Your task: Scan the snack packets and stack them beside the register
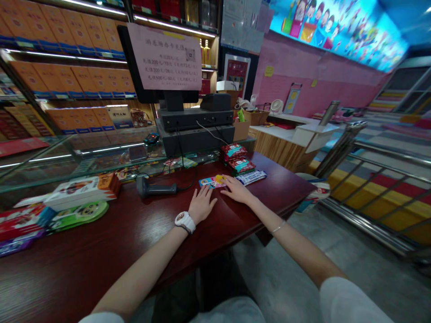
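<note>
A small pink and blue packet [212, 181] with a yellow part lies flat on the dark red wooden counter [134, 237]. My left hand [202, 204], with a white watch at the wrist, rests palm down, fingers spread, its fingertips at the packet's near edge. At the packet's right end lies my right hand [238, 190], a thin bracelet on its wrist. Its fingers reach out over the packet's edge, with the thumb apart. Just beyond the right hand are a blue and white long packet [252, 177] and a stack of red and green packets [240, 165].
A barcode scanner [156, 187] lies left of my hands. Further left are a white and orange box [84, 190] and a green panda-print package [81, 215]. Behind stand a glass case [50, 154] and a register with a paper sign [164, 58]. Metal railings [377, 175] run at right.
</note>
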Demonstrator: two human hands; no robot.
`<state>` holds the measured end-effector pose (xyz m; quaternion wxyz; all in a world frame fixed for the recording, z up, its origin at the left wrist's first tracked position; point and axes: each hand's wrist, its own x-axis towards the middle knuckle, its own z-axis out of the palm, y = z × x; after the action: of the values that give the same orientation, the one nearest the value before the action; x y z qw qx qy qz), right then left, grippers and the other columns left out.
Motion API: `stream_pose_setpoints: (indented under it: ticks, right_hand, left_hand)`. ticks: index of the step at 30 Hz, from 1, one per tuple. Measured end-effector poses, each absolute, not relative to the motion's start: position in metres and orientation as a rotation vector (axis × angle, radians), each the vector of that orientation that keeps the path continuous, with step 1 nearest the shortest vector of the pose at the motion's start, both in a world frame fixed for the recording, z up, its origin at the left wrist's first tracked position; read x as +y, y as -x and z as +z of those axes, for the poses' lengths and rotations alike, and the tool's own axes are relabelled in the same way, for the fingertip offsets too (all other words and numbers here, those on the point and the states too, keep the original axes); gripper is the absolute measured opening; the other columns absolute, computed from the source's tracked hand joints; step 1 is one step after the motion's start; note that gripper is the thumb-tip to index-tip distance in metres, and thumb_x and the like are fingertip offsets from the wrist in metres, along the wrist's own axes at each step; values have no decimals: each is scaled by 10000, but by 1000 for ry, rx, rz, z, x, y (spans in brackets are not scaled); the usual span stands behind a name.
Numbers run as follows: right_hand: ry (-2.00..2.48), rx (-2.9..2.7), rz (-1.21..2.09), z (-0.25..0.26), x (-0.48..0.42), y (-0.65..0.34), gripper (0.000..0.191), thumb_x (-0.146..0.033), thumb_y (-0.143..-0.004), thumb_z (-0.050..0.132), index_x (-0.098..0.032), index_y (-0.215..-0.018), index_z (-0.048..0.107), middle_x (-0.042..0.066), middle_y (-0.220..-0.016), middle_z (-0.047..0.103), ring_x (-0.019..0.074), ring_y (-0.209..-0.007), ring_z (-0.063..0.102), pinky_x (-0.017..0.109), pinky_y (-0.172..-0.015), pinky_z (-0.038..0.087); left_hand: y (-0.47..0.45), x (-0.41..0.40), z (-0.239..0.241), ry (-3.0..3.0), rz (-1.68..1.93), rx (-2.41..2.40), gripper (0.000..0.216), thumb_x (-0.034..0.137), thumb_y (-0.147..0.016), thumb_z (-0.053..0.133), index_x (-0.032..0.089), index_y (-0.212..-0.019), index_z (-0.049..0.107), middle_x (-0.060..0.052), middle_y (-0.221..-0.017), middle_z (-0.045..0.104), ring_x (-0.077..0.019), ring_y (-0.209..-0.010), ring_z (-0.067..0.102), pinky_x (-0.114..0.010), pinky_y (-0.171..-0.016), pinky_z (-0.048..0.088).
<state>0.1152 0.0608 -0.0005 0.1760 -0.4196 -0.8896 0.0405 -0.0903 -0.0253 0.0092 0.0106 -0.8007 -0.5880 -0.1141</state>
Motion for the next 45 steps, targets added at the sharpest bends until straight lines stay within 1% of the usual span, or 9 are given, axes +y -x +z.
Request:
stream_pose_setpoints:
  ticks: [3, 7, 10, 14, 17, 21, 32, 38, 45]
  right_hand:
    - [1321, -2542, 64, -7, 41, -116, 583, -502, -979, 419, -187, -1470, 421, 149, -1542, 397, 277, -1433, 359, 505, -1180, 261]
    - [1400, -2572, 124, -16, 44, -114, 631, -568, -997, 285, -253, -1543, 272, 97, -1608, 281, 244, -1486, 251, 505, -1186, 246]
    - [1462, -2545, 191, -19, 68, -109, 662, -566, -997, 266, -212, -1555, 237, 103, -1627, 216, 256, -1498, 210, 481, -1182, 267]
    - [1476, -2479, 239, -22, 107, -97, 657, -478, -1001, 314, -85, -1527, 289, 164, -1611, 235, 254, -1502, 190, 409, -1205, 236]
    - [1512, -2439, 283, -21, 127, -85, 619, -408, -1002, 315, -51, -1508, 317, 190, -1600, 252, 259, -1499, 199, 401, -1207, 232]
    - [1595, -2411, 259, -20, 139, -70, 586, -350, -1002, 315, -71, -1516, 296, 202, -1616, 183, 288, -1485, 244, 450, -1178, 274]
    - [1747, -2383, 189, -20, 154, -56, 575, -366, -1012, 245, -145, -1543, 243, 156, -1629, 163, 267, -1487, 242, 487, -1188, 214]
    - [1777, -2363, 157, -21, 155, -54, 584, -349, -995, 263, -157, -1547, 234, 123, -1646, 89, 275, -1488, 234, 488, -1190, 210]
    - [1741, -2367, 103, -21, 149, -54, 568, -332, -995, 260, -99, -1509, 328, 165, -1605, 256, 295, -1463, 290, 493, -1187, 219]
  left_hand:
    - [91, -29, 5, 2432, -385, -1860, 556, 465, -1005, 311, 153, -1449, 432, -103, -1540, 418, -248, -1439, 361, -502, -1212, 246]
    - [88, -20, 0, 2466, -361, -1892, 595, 481, -1007, 264, 141, -1479, 389, -115, -1563, 372, -246, -1453, 337, -504, -1215, 231]
    - [86, -1, -2, 2477, -353, -1919, 604, 475, -1006, 259, 137, -1496, 360, -124, -1580, 329, -248, -1473, 297, -504, -1221, 205]
    - [84, 31, -1, 2517, -315, -1987, 554, 392, -1006, 272, 150, -1497, 355, -106, -1605, 276, -221, -1485, 267, -483, -1219, 215]
    - [82, 52, -2, 2471, -323, -2063, 555, 365, -1002, 276, 126, -1497, 350, -111, -1607, 269, -216, -1490, 253, -470, -1222, 209]
    - [81, 69, -5, 2385, -358, -2120, 554, 361, -995, 277, 131, -1490, 369, -132, -1599, 278, -231, -1482, 275, -474, -1215, 219]
    - [80, 98, -13, 2337, -361, -2115, 550, 376, -989, 282, 201, -1505, 363, -115, -1607, 273, -230, -1483, 272, -473, -1200, 247]
    - [79, 99, -11, 2350, -349, -2136, 556, 374, -988, 279, 195, -1509, 356, -105, -1618, 244, -223, -1490, 253, -457, -1209, 227]
    - [81, 96, -9, 2365, -337, -2120, 601, 454, -972, 316, 189, -1510, 353, -111, -1619, 238, -241, -1497, 231, -454, -1213, 210]
